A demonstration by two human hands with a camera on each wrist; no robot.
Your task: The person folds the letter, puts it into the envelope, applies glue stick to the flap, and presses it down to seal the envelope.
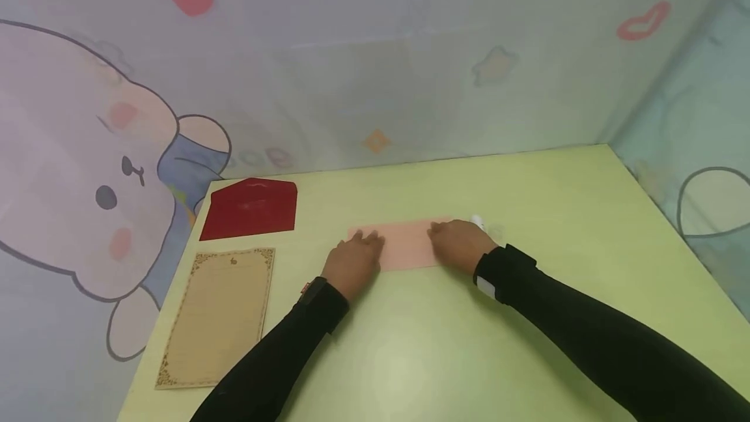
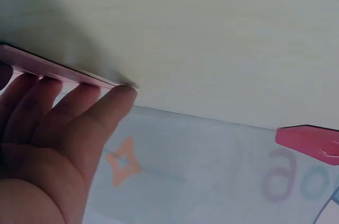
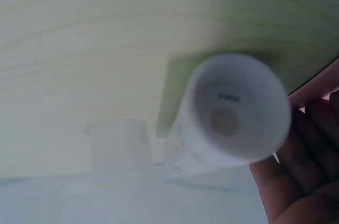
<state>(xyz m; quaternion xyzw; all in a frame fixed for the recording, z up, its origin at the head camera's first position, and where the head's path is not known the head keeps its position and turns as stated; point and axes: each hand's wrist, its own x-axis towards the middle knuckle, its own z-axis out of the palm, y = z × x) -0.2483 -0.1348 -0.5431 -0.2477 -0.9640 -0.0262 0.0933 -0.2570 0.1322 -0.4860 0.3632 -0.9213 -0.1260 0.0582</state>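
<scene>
A folded sheet of pink paper [image 1: 408, 246] lies flat on the table, crosswise in front of the person. The left hand [image 1: 354, 262] rests on its left end, and in the left wrist view the fingertips [image 2: 123, 94] press along the paper's edge [image 2: 58, 70]. Across from it, the right hand [image 1: 461, 244] rests on the right end, its fingers [image 3: 283, 181] at the paper edge. Beside the right hand stands a white tube [image 3: 193, 144] like a glue stick, mostly hidden behind that hand in the head view. A clear cap [image 3: 121, 144] stands near the tube.
At the table's back left lies a red envelope [image 1: 252, 210] with its flap unfolded. A tan sheet of bordered letter paper [image 1: 219, 318] lies in front of it, partly under the left sleeve. Printed cloth walls [image 1: 375, 83] border the pale yellow table [image 1: 398, 350].
</scene>
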